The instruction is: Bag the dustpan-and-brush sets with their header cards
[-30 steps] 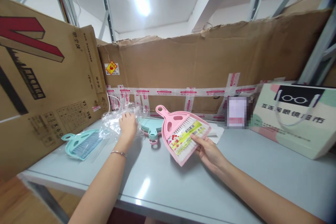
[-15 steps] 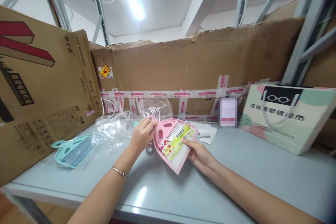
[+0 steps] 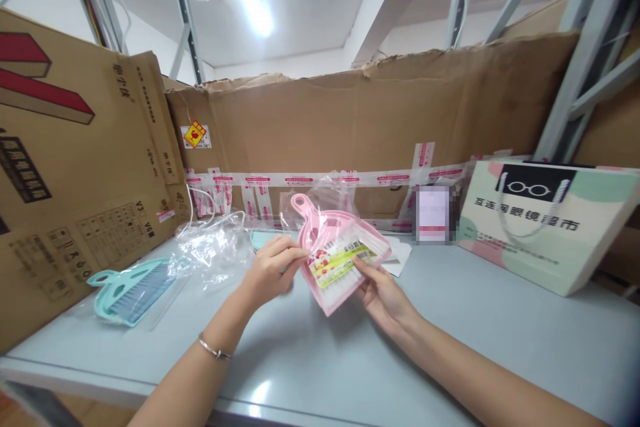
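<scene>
The 2 hands are apart from each other, with 1 pink pan (image 3: 327, 235) between them, held above the table (image 3: 310, 363). The right hand (image 3: 385, 297) is clamped on the lower right part of this pan, with 1 thumb on its front. The left hand (image 3: 275, 268) has fingertips at its left edge; I cannot tell if they grip it. In the pan there are 1 white brush (image 3: 337, 291) and 1 label (image 3: 336, 267). To the left lie 1 teal pan (image 3: 125, 279), 1 blue brush (image 3: 145, 297) and 1 heap of film (image 3: 216, 247).

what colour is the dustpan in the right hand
The dustpan is pink, best seen in the head view.
</scene>
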Available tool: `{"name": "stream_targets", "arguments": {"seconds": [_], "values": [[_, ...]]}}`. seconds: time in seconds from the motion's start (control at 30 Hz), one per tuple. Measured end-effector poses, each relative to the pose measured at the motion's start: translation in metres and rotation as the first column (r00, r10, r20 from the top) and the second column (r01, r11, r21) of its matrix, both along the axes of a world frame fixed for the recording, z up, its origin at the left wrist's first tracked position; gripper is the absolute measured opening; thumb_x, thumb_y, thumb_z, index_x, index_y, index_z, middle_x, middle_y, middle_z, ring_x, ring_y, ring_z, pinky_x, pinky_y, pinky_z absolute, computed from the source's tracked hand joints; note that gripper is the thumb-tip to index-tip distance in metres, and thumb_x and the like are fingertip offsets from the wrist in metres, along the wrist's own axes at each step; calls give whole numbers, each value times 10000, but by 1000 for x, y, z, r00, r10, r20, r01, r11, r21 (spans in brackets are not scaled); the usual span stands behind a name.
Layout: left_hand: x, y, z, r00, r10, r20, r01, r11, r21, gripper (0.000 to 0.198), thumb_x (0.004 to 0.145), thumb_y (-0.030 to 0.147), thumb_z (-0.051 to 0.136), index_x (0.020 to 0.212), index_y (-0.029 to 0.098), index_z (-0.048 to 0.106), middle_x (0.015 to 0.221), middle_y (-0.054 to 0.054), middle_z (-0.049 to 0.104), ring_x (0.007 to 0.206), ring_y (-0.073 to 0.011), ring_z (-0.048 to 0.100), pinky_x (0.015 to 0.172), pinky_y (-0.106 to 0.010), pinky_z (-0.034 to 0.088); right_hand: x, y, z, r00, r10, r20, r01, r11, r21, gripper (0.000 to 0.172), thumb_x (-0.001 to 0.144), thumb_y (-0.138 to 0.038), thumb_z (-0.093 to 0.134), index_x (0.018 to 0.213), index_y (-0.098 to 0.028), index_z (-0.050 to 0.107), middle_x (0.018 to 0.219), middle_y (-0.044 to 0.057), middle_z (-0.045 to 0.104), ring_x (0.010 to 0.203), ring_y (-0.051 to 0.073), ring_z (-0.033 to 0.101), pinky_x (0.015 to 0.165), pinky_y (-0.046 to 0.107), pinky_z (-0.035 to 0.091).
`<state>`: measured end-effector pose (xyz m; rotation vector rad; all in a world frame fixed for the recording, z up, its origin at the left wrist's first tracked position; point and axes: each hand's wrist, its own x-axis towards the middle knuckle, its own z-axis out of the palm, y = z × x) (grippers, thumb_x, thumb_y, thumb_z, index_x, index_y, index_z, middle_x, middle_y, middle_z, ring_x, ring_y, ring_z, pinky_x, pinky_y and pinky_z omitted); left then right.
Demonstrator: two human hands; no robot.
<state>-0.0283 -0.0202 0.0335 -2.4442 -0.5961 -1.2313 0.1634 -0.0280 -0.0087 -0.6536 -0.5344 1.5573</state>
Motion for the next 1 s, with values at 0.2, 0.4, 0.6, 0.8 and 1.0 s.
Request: {"name": "stream_targets", "arguments": {"seconds": [0.2, 0.4, 0.6, 0.8, 1.0], "values": [[11, -1, -7, 798, 239, 553, 17, 908, -419, 487, 773, 351, 594, 1226, 270, 435, 1304, -116, 400, 1166, -249, 429, 884, -380, 422, 4, 2, 2, 998, -23, -55, 22, 1000, -19, 184, 703, -106, 637, 863, -194, 614, 824, -8, 714, 737, 120, 665, 638, 180, 548], [31, 1, -23, 665, 317, 677, 656, 187, -732, 532, 725, 435, 628, 1167, 188, 467, 1161, -118, 588, 999, -254, 591, 776, -336, 500, -3, -4, -1, 1000, 8, 5, -8, 1000, -29, 215, 677, -126, 663, 870, -190, 594, 800, 3, 713, 733, 158, 670, 652, 240, 559], [30, 3, -29, 670, 255, 698, 699, 101, -708, 515, 639, 275, 738, 1094, 158, 527, 1128, -115, 623, 1005, -279, 593, 807, -359, 498, 3, 2, -3, 988, -13, 154, 24, 997, -71, 196, 706, -169, 640, 890, -171, 572, 755, 13, 701, 667, 144, 655, 609, 251, 553], [24, 3, -25, 681, 269, 681, 672, 139, -727, 550, 642, 247, 736, 1126, 165, 488, 1111, -113, 631, 985, -265, 606, 797, -350, 505, 34, 30, -13, 823, -349, 449, 363, 930, 57, 426, 530, -230, 782, 814, -224, 466, 641, -59, 608, 580, 116, 581, 538, 208, 492], [24, 2, -26, 743, 263, 616, 628, 43, -777, 499, 628, 254, 743, 1077, 164, 542, 951, -78, 691, 840, -219, 654, 768, -327, 508, 35, 30, -6, 891, -76, 447, 61, 997, 49, 282, 639, -299, 712, 849, -183, 564, 725, 16, 676, 618, 142, 628, 561, 221, 501]]}}
